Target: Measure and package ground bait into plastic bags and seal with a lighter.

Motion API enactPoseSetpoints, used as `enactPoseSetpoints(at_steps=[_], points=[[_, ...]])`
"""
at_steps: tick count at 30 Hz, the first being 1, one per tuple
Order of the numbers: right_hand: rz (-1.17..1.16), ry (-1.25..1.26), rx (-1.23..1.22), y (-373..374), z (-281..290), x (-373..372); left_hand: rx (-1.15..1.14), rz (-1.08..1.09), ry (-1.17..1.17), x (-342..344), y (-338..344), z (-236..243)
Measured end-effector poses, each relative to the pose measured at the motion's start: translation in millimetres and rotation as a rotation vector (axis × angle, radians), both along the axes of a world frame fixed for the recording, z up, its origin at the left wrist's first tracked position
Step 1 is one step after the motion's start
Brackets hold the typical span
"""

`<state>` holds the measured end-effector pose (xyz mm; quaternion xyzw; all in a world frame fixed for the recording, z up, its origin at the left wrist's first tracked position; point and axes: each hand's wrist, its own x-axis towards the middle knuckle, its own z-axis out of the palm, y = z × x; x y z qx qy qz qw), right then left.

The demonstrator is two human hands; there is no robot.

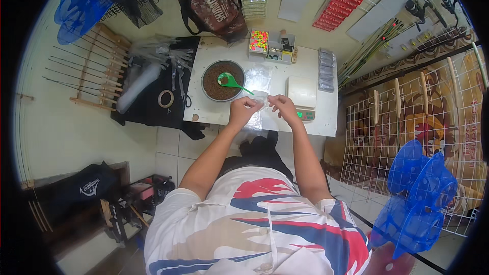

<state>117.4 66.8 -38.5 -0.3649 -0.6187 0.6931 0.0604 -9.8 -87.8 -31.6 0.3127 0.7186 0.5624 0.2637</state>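
My left hand and my right hand meet over the white table's front part. Between their pinched fingers is a small clear plastic bag. Its opening and contents are too small to make out. More clear plastic bags lie flat on the table just beyond. Left of them stands a round metal bowl of brown crumbly bait. A green plastic spoon rests in it, its handle reaching over the rim toward my left hand. A white digital scale with a lit display sits beside my right hand.
At the table's back are a box of bright coloured beads and a tray of small items. Several silvery packets line the right edge. Left, a tape roll and scissors lie on black cloth. Blue nets hang at right.
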Motion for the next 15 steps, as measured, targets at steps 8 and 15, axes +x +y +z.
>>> enactPoseSetpoints(at_steps=[8,15], points=[[0.014,0.026,0.072,-2,-4,1,-0.014,-0.07,0.035,2,4,-10],[0.021,0.181,0.075,-4,-10,-3,-0.08,-0.105,0.0,0,3,-13]])
